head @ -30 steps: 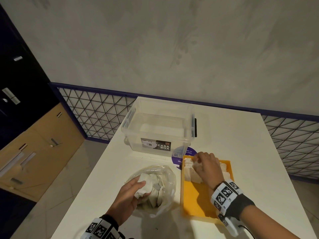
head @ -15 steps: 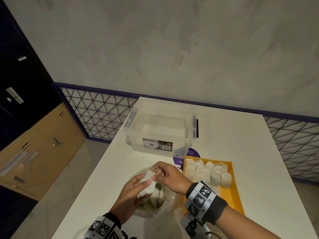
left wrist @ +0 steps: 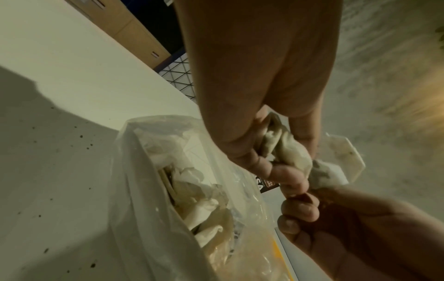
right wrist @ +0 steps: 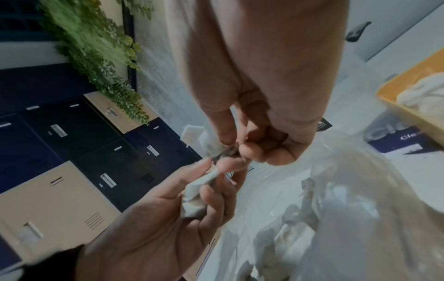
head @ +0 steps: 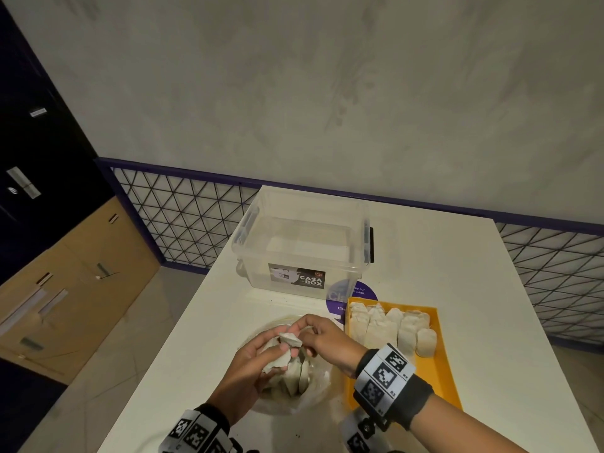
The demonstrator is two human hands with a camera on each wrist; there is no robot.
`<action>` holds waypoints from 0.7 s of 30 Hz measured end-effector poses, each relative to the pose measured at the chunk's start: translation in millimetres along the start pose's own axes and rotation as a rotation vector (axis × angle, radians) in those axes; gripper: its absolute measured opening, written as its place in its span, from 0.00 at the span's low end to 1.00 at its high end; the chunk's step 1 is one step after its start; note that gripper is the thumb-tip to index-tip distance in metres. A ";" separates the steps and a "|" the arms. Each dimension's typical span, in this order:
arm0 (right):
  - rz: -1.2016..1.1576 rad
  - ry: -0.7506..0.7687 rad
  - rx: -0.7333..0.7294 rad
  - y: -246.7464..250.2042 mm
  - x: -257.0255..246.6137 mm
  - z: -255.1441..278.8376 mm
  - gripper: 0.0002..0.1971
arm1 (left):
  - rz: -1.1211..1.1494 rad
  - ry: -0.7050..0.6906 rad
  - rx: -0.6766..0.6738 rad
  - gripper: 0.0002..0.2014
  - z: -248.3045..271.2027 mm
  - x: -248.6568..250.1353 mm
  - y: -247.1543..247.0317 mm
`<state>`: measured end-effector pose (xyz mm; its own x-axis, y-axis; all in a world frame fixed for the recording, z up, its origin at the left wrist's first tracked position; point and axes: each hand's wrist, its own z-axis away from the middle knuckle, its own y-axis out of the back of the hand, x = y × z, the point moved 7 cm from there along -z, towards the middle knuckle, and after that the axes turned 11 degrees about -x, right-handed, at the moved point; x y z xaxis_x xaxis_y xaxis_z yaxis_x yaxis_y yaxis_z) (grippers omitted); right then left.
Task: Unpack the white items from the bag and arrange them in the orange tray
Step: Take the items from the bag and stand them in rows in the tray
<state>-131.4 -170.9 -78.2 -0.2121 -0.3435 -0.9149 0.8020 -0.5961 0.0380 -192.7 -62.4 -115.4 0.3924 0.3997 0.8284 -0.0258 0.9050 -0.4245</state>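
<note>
Both grips are meeting above the clear plastic bag (head: pixel 295 392): the left hand (head: pixel 243 376) is curling its fingers around a crumpled white item (head: pixel 277 359), and the right hand (head: pixel 327 343) is pinching the upper end of a white item (head: pixel 290 340) between thumb and fingertips. Whether that is one piece or two is not clear from the head view. In the left wrist view the left hand's fingers (left wrist: pixel 254 161) are wrapping a twisted white wad (left wrist: pixel 293 152). More white items (left wrist: pixel 197 199) are lying loose inside the bag, which is sitting on the white tabletop (head: pixel 490 305) just left of the orange tray (head: pixel 439 371). A row of white items (head: pixel 392 325) is lining the far end of the tray. A clear storage box (head: pixel 304 250) is standing behind the bag, with a purple sticker (head: pixel 362 291) beside it.
</note>
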 end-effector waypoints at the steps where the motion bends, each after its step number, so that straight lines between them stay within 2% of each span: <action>1: 0.023 -0.001 0.001 -0.9 -0.2 -0.2 0.06 | -0.009 -0.003 0.000 0.14 -0.2 0.4 -1.2; 4: 0.112 0.036 0.040 -1.0 -4.7 3.2 0.04 | 0.022 -0.026 0.031 0.20 -0.3 1.2 1.0; 8: 0.470 0.150 0.181 11.4 -19.4 13.4 0.16 | 0.037 -0.024 0.041 0.20 -0.8 -2.9 5.9; 11: 0.600 0.196 0.176 12.2 -22.9 10.9 0.12 | 0.022 -0.011 0.038 0.18 -2.0 -5.5 2.9; 14: 0.519 0.252 0.275 24.0 -30.0 13.8 0.03 | 0.023 0.007 0.063 0.22 -4.4 -7.6 4.9; 17: 0.476 0.255 0.352 36.7 -33.2 20.7 0.06 | 0.052 0.058 0.101 0.21 -4.6 -14.0 14.3; 21: 0.518 0.173 0.356 56.1 -22.2 32.5 0.06 | 0.097 0.083 0.095 0.18 -4.7 -18.5 18.2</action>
<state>-99.8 -220.3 -42.7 0.2691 -0.5466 -0.7930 0.5360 -0.5991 0.5948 -196.1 -53.9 -140.1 0.4583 0.4764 0.7504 -0.1522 0.8738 -0.4618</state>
